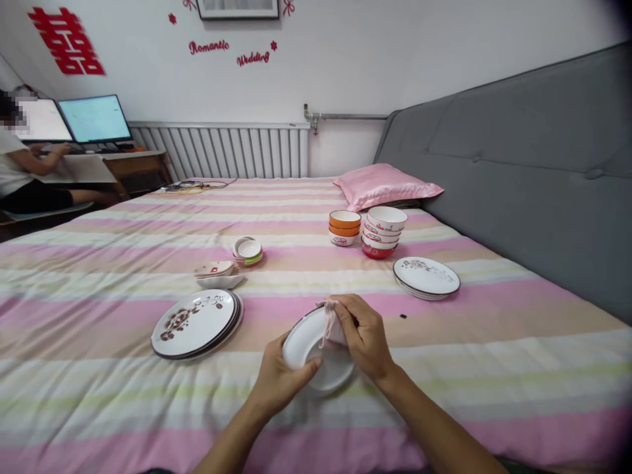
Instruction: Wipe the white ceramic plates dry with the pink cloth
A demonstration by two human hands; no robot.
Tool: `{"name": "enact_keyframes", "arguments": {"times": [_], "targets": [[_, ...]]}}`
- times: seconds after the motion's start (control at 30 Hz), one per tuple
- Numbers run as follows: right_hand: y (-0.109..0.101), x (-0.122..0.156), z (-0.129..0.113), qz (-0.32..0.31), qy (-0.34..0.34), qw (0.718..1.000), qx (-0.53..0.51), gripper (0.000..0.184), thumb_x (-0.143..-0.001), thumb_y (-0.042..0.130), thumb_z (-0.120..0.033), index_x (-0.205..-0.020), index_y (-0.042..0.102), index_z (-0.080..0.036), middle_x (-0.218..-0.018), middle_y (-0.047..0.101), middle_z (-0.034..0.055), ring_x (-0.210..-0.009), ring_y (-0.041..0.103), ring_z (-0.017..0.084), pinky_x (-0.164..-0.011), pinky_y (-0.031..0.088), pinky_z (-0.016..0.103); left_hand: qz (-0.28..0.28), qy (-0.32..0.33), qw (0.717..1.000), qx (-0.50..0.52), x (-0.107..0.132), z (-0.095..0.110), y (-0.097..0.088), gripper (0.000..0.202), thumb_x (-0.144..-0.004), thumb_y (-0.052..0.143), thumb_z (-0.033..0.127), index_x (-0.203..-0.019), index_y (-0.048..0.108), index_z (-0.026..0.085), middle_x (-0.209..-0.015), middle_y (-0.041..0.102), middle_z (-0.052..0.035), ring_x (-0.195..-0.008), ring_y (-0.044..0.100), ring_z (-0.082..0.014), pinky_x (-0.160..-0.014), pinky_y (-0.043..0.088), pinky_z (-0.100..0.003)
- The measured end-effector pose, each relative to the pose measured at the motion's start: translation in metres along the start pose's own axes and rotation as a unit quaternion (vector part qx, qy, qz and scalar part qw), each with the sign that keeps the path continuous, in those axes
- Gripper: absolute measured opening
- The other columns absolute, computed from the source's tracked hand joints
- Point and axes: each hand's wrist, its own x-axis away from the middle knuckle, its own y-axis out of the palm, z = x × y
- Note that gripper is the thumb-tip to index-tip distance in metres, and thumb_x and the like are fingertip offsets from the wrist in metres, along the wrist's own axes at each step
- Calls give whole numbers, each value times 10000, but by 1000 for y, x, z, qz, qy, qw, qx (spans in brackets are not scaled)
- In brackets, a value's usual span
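A white plate (pixel 301 340) with a dark rim is held up over the bed, tilted. My left hand (pixel 285 373) grips its left side, thumb lying across the surface. At the upper right rim, my right hand (pixel 363 334) pinches a pale pink cloth (pixel 334 327) against the plate; part of the cloth hangs over the surface. To the left lies a stack of oval plates (pixel 197 322) with brown flowers. A stack of round plates (pixel 427 275) with a similar pattern sits to the right.
Stacked orange and white bowls (pixel 344 228) stand beside a taller stack of bowls (pixel 384 230). Small dishes (pixel 247 250) and boat-shaped dishes (pixel 217 276) lie at centre left. A pink pillow (pixel 385 184) rests by the grey headboard (pixel 518 151). A person (pixel 24 164) sits at a desk, far left.
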Motion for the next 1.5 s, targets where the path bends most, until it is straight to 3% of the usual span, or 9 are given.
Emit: {"name": "enact_keyframes", "arguments": {"times": [0.1, 0.27, 0.43, 0.53, 0.7, 0.9, 1.07, 1.17, 1.5], "targets": [[8, 4, -2, -4, -47, 998, 49, 217, -874, 447, -195, -986, 628, -235, -994, 672, 37, -980, 586, 166, -885, 438, 345, -10, 1, 1000, -18, 2, -5, 10, 394, -673, 634, 198, -1056, 583, 121, -930, 670, -40, -809, 619, -205, -722, 509, -281], [21, 13, -13, -55, -177, 975, 125, 231, -862, 476, -204, -1029, 621, -271, -1067, 669, -4, -1100, 543, 160, -972, 374, 372, 12, 21, 998, -62, 4, -9, 14, 139, -635, 614, 197, -753, 593, 127, -696, 646, -18, -622, 596, -169, -544, 490, -241], [29, 21, -20, -108, -238, 955, 141, 233, -873, 456, -216, -1043, 611, -252, -1104, 654, -12, -1142, 518, 140, -999, 344, 336, 23, 63, 985, -159, 4, -8, 11, 216, -648, 575, 183, -856, 626, 153, -838, 677, -60, -756, 628, -201, -653, 519, -286], [27, 20, -17, -95, -236, 958, 132, 226, -865, 470, -215, -1039, 613, -237, -1105, 653, -1, -1139, 521, 141, -995, 349, 331, 25, 74, 986, -146, 3, -8, 13, 169, -646, 578, 195, -803, 613, 143, -779, 667, -57, -692, 618, -191, -594, 510, -272], [21, 14, -8, -51, -176, 978, 102, 219, -862, 479, -217, -1014, 631, -258, -1087, 661, 0, -1145, 516, 160, -994, 360, 377, 23, 24, 992, -118, 2, -12, 16, 91, -641, 598, 211, -672, 558, 135, -587, 594, -8, -525, 549, -140, -465, 435, -217], [16, 9, 10, -9, -57, 997, 46, 249, -863, 475, -200, -1045, 630, -269, -1135, 635, 21, -1140, 519, 171, -1000, 377, 413, 51, -18, 990, -131, 1, -13, 14, 293, -642, 648, 280, -868, 596, 101, -712, 645, -33, -596, 584, -165, -534, 480, -241], [15, 11, 30, 20, 37, 999, -14, 260, -871, 458, -250, -1067, 630, -246, -1135, 632, 47, -1092, 559, 178, -965, 430, 379, 60, -26, 994, -85, -2, -16, 11, 507, -637, 668, 294, -1091, 565, 90, -956, 677, -79, -833, 632, -234, -731, 526, -312], [14, 14, 39, 36, 97, 994, -21, 273, -870, 452, -298, -1064, 635, -239, -1088, 657, 46, -1024, 602, 190, -918, 471, 378, 63, -35, 995, -62, -3, -18, 10, 536, -644, 667, 299, -1127, 552, 96, -1010, 671, -92, -893, 632, -251, -765, 528, -338], [7, 31, 52, 63, 118, 988, 78, 295, -873, 416, -309, -1029, 647, -211, -1006, 685, 55, -927, 632, 190, -843, 487, 343, 89, -58, 991, -76, -4, -23, 9, 519, -635, 694, 319, -1082, 570, 85, -988, 678, -117, -885, 639, -269, -753, 539, -374]]}}
